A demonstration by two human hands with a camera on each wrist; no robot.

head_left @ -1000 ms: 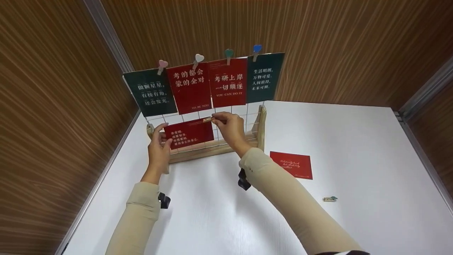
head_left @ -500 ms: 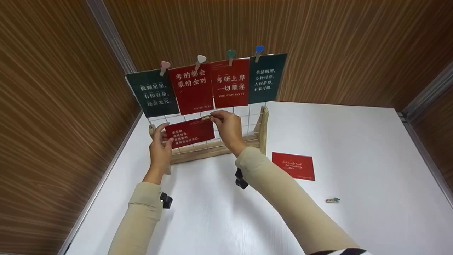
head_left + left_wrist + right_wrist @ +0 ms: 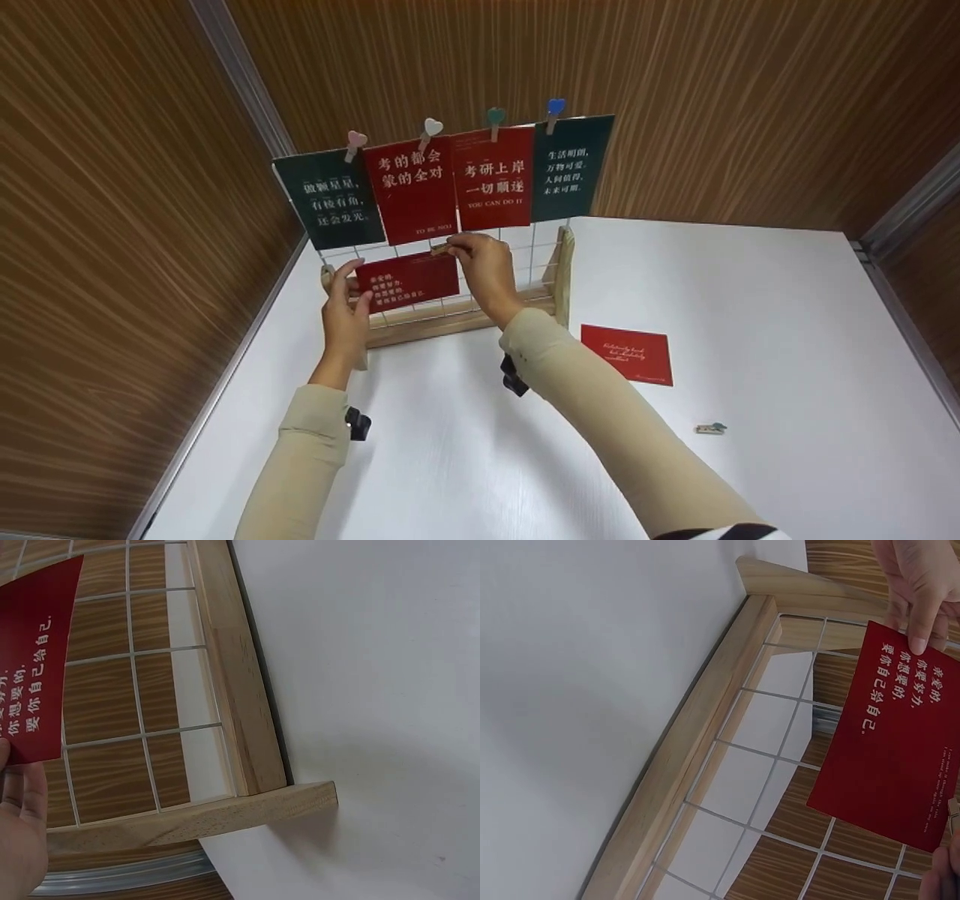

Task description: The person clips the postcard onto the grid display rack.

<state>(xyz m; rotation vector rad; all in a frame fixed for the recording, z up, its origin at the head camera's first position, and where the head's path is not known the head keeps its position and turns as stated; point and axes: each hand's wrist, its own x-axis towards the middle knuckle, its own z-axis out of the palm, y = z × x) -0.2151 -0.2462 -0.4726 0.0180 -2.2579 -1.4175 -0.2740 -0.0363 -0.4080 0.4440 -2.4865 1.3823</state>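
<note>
A red card [image 3: 409, 282] with white writing lies sideways against the wire grid [image 3: 135, 660] of a wooden-framed stand [image 3: 431, 328]. My left hand [image 3: 346, 319] pinches its left edge, thumb in front and fingers behind. At the card's top edge, toward its right end, my right hand [image 3: 486, 271] pinches a small wooden clothespin [image 3: 441, 250] between thumb and fingers. In the right wrist view the clothespin [image 3: 953, 816] shows partly at the card's edge; whether it bites on a wire cannot be seen.
Above hang two green cards [image 3: 334, 199] and two red cards [image 3: 414, 191], held by clothespins with heart tops [image 3: 433, 126]. On the white table to the right lie another red card [image 3: 628, 354] and a loose clothespin [image 3: 710, 429]. Wood-patterned panels [image 3: 150, 225] stand around.
The head view has shifted slightly, so everything sits a little further right. Both hands keep their holds on the red card and the clothespin, which has tilted slightly at the card's top edge.
</note>
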